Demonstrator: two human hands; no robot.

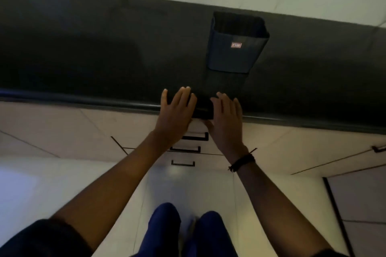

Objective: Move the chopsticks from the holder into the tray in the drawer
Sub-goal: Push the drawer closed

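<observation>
I saw left hand (177, 110) and right hand (226, 119) both spread flat on the near counter edge (83, 101), dark holder (236, 46) farther back, its red label unreadable, chopsticks not visible.

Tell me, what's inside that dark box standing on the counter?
The holder is open at the top, but its inside looks only dark. No chopsticks stick out above its rim. Its bottom is hidden by its own walls, so I cannot tell whether it is empty.
</observation>
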